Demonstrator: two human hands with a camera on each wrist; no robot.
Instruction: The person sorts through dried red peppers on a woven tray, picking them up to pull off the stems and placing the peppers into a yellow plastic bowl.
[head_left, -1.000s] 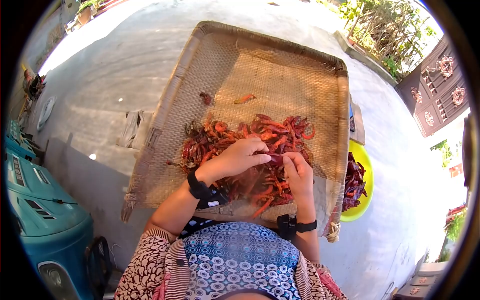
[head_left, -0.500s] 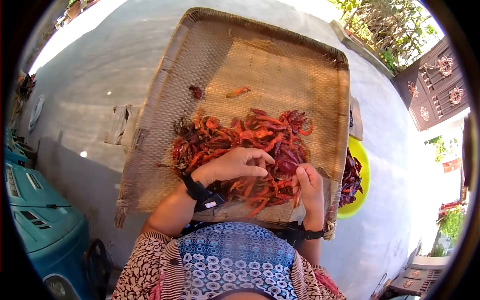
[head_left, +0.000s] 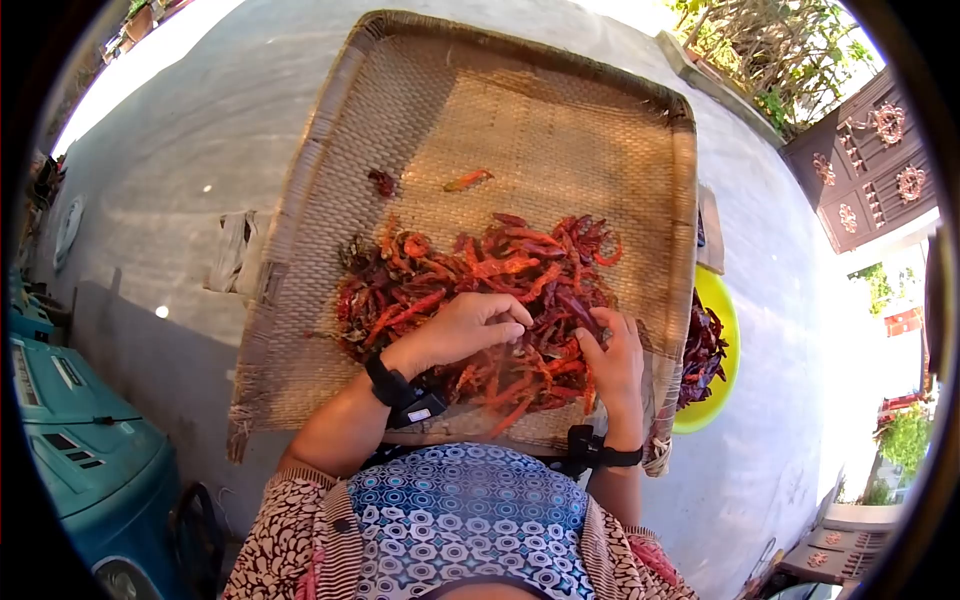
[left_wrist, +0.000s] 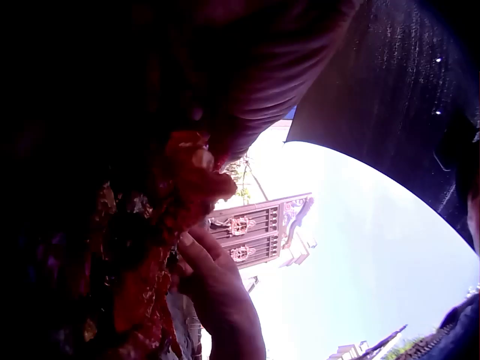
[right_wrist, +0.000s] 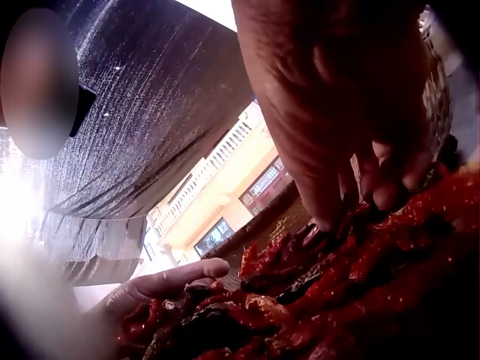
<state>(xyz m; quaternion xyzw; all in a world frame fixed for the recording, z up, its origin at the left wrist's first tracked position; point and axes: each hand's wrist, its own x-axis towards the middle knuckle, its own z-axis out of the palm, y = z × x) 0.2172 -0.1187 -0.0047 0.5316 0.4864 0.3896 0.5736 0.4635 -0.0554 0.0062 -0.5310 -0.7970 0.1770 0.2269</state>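
Observation:
A heap of dried red chilies [head_left: 420,290] lies in the near half of a large woven tray [head_left: 340,130]. My left hand [head_left: 460,330] reaches over the heap, index finger and thumb loosely bent toward each other, with nothing visible between them. To its right, my right hand [head_left: 615,360] has thumb and fingers spread over the right side of the heap. A dark red chili [head_left: 572,305] lies just beyond its fingertips. The right wrist view shows the right fingers [right_wrist: 322,214] pointing down at the chilies. The left wrist view is mostly dark.
Two chili pieces lie apart farther up the tray, one orange-red [head_left: 468,180], one dark [head_left: 382,182]. A yellow-green basin [head_left: 728,350] of dark chilies stands right of the tray. A teal vehicle [head_left: 100,450] is at the left, a planted bed [head_left: 740,70] at the far right.
The dark red chili at my right fingertips now lies in the heap, and the right fingers have spread. My left hand has drawn slightly left from the right hand.

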